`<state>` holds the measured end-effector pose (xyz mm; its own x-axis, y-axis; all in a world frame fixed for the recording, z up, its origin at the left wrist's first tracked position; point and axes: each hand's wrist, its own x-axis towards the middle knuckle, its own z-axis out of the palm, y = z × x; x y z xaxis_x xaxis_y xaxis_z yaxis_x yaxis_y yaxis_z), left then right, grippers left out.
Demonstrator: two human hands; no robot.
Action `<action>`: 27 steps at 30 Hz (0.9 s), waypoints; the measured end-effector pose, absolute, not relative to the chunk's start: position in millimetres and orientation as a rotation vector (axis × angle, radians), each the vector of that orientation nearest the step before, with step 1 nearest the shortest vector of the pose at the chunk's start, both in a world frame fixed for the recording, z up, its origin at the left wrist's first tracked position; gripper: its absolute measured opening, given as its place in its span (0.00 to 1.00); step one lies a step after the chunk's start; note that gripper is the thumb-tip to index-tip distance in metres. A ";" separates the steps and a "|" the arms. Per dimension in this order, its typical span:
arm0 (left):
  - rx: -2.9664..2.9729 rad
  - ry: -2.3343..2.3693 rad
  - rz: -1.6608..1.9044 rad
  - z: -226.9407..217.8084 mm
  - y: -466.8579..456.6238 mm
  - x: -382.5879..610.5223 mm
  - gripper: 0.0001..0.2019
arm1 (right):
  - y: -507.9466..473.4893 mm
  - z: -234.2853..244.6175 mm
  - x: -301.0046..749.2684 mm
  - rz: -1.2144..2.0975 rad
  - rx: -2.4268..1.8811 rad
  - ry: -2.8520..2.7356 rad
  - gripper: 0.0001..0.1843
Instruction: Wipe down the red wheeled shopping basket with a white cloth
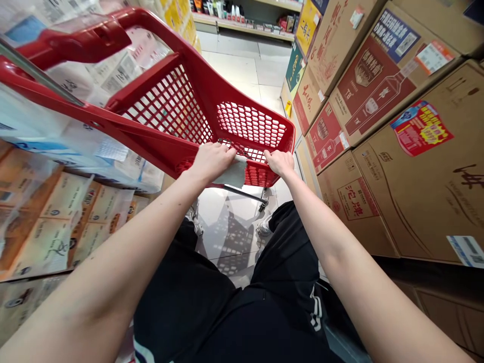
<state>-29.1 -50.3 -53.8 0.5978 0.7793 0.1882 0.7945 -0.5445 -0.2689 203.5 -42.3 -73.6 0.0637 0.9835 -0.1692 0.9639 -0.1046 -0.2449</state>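
A red plastic shopping cart (151, 136) with lattice walls stands turned sideways in front of me, its handle up at the left. My left hand (215, 159) is closed over the near top rim, pressing a pale grey cloth (233, 172) that hangs down the outside of the wall. Further right, my right hand (280, 162) grips the same rim near the cart's corner, thumb on the inner side. The undersides of both hands are hidden. Through the lattice the basket shows no goods.
Stacked cardboard cartons (408, 126) line the right side. Plastic-wrapped packs (71, 222) are piled along the left. A shelf (245, 22) with small bottles and tubes crosses the far end of the tiled floor (242, 65). A caster (263, 205) is near my feet.
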 end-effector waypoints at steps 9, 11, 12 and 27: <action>-2.590 -1.314 -0.011 -50.7 -47.1 -7.8 0.12 | -40.1 -72.0 207.7 0.422 -2.218 -2.045 0.33; -2.594 -1.281 -0.090 -53.4 -46.5 -10.6 0.12 | -39.5 -71.8 209.7 0.416 -2.190 -2.050 0.33; -2.602 -1.256 -0.141 -55.2 -46.4 -12.6 0.12 | -39.2 -72.1 210.6 0.416 -2.176 -2.053 0.33; -2.474 -1.221 -0.361 -63.9 -49.7 -71.7 0.11 | -39.5 -75.4 210.2 0.420 -2.144 -2.050 0.33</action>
<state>-71.7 -49.7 -63.9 0.5945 0.7100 0.3774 0.8011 -0.5635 -0.2019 210.2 -39.5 -75.4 0.0297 0.9945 -0.1005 0.9538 -0.0583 -0.2946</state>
